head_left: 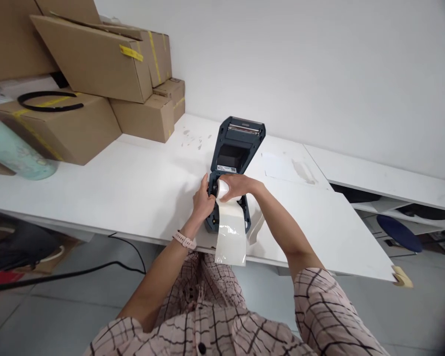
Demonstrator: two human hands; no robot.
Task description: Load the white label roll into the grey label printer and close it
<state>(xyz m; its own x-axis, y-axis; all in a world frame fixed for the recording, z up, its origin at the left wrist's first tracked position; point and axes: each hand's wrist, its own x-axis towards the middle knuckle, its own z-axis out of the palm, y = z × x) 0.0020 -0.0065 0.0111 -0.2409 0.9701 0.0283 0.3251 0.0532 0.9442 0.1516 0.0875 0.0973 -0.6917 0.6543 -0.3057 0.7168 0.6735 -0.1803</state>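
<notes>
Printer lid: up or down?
Open: the lid stands raised behind the printer body, exposing the white roll under the right hand.

From my station I count one printer (pixel 241 140), holding one roll (pixel 222 189), with one left hand (pixel 202 200) and one right hand (pixel 239 186) at it. Left of the printer I get at least six boxes (pixel 92 62), one bottle (pixel 18 148) and one black band (pixel 52 109); right of it, one blue seat (pixel 399 233).
</notes>
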